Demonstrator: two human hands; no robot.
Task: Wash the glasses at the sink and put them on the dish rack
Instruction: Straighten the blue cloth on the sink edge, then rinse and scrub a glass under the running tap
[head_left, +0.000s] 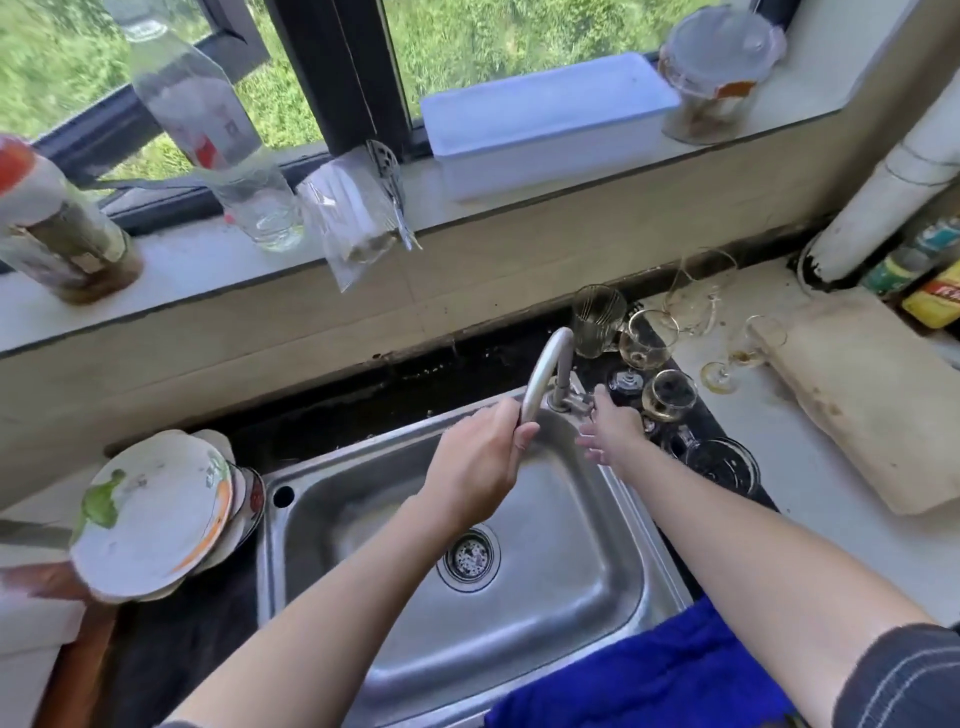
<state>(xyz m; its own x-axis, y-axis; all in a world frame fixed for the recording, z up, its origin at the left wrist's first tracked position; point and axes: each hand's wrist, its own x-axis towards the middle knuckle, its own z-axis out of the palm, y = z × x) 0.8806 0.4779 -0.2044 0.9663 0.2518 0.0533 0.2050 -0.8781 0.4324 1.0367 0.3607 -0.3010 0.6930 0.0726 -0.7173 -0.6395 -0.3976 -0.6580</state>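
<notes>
Looks like the water isn't on yet, so the step in hand is getting the tap set up. The left hand (480, 457) is wrapped around the spout of the faucet (545, 374), gripping it near the outlet end. The right hand (608, 428) is open, fingers loose, reaching at the tap handle (576, 401) at the base of the faucet; whether it's actually touching the handle is hard to say.

To do this well: swing the spout so it points over the middle of the sink (613, 587), then open the handle gently. A hard blast would splash off the steel, and there's a lot of fragile stuff close by.

The glasses are all just beyond and to the right of the right hand on the table (831, 530). A stemmed glass (667, 395) sits closest, almost at the fingertips, with another wine glass (647, 340) and a straight tumbler (597, 319) behind it. A low glass bowl-ish thing (722, 465) sits beside the right wrist, and one glass lies tipped over (743, 353) further right. A couple seem to have yellowish dregs in them.

The sink basin below both hands is empty, just the drain strainer (469, 556). Left of the left hand there's a stack of plates (150, 514). No clear dish rack visible.
</notes>
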